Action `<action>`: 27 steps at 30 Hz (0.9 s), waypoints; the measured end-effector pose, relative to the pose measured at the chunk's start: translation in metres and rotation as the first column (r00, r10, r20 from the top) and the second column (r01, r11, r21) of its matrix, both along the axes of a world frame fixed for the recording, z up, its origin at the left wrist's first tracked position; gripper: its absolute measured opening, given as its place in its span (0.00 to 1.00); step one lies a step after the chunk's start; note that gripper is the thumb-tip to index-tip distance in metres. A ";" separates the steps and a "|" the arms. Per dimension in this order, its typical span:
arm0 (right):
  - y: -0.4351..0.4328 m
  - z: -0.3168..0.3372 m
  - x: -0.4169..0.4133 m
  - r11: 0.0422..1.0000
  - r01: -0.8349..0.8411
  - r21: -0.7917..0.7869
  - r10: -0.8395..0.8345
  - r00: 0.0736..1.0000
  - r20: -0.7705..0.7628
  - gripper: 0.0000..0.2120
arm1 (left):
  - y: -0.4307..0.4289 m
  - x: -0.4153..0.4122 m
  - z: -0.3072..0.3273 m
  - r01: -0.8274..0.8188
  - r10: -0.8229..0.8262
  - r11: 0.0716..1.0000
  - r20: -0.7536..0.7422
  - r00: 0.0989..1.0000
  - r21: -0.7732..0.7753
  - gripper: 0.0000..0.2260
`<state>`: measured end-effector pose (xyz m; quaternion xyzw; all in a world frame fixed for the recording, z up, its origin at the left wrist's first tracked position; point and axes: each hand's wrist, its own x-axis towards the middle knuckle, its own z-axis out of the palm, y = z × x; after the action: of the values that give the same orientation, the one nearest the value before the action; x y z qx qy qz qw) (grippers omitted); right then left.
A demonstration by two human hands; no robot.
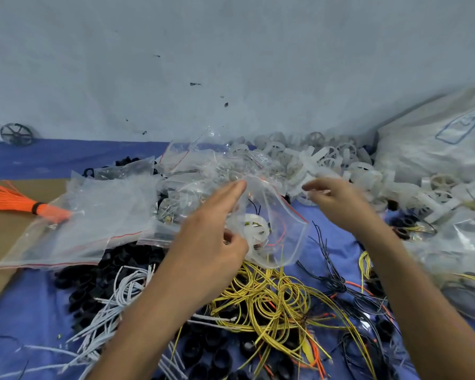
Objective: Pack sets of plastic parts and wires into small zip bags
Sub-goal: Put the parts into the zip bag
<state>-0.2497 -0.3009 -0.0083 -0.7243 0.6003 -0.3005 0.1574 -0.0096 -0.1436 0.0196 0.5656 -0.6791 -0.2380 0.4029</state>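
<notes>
My left hand is pinching the bag, right hand hovering slack, empty; its unsealed mouth is risking spills.

- Small workshop, hand-packing bench for parts kits.
- Bulk stock lies loose on a blue cloth: a heap of white plastic wheels and a pile of black rings.
- Cut wires lie roughly grouped by colour: yellow wires, white wires, black wires, and an orange bundle tied with a black band.
- Clear zip bags are piled flat at left, with red seal lines.
- One small bag has a wheel inside.
- Big white sack at right, cardboard sheet at left edge.
- Plain pale wall behind, with dark scuff marks.
</notes>
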 end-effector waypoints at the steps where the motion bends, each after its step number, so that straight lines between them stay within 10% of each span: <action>1: -0.016 -0.009 0.001 0.999 0.005 0.046 -0.001 0.997 -0.075 0.14 | -0.001 0.000 0.000 0.000 0.000 1.000 0.008 1.000 -0.013 0.36; 8: -0.060 -0.042 0.016 0.958 0.013 0.288 -0.020 1.000 0.022 0.22 | 0.003 -0.002 -0.003 0.000 0.000 1.000 0.021 1.000 -0.010 0.35; 15: 0.000 0.003 0.015 0.984 0.115 -0.139 -0.060 0.935 0.348 0.09 | 0.002 0.002 -0.002 0.007 -0.007 1.000 0.007 1.000 -0.006 0.35; 19: 0.075 0.059 0.016 0.953 -0.179 -0.246 0.303 0.631 0.714 0.08 | 0.002 0.002 -0.003 0.009 -0.009 1.000 -0.010 1.000 0.025 0.35; 24: 0.128 0.091 0.012 0.637 -0.701 -0.321 0.554 0.126 0.823 0.03 | -0.001 0.004 -0.007 0.010 -0.009 1.000 -0.022 1.000 0.020 0.35; 27: 0.133 0.080 0.022 0.596 -0.784 -0.174 0.495 0.188 0.848 0.04 | -0.001 0.002 -0.005 0.050 -0.051 0.999 0.007 0.999 0.017 0.34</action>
<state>-0.2281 -0.1681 0.0720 -0.6342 0.1175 -0.4145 0.6421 -0.0071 -0.1447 0.0141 0.5527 -0.6926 -0.2518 0.3892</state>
